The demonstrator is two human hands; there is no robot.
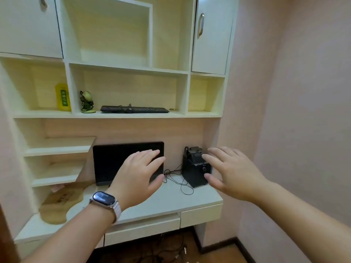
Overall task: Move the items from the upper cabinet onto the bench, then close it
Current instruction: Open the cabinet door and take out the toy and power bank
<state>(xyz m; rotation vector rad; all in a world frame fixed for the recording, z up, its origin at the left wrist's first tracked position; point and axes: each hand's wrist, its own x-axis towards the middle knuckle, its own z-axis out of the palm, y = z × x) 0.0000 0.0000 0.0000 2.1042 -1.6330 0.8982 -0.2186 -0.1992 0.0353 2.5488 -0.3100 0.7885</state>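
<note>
Progress: by my reading the task is at its start; both upper cabinet doors in view look shut and nothing seems to have come out of them yet.
Left to do: open a cabinet, carry its contents down, shut the door. What is inside cannot be told.
Desk (171, 198): below both hands, white, with drawers under its front edge; bare space lies beneath the left hand for setting things down.
Right upper cabinet door (210, 35): high above the right hand, closed, metal handle near its left edge.
Left upper cabinet door (28, 25): high above and left of the left hand, closed, only partly in view.
Monitor (114, 162): behind the left hand, dark screen, standing on the desk.
Keyboard (134, 109): on the open shelf above both hands, lying flat.
Black speaker (195, 171): between the hands, nearer the right one, thin wires trailing from it.
Left hand (139, 172): fingers spread wide, palm down, empty, touching nothing; a smartwatch (103, 198) on the wrist.
Right hand (230, 171): fingers spread wide, empty, hovering just in front of the speaker, apparently not touching it.
</note>
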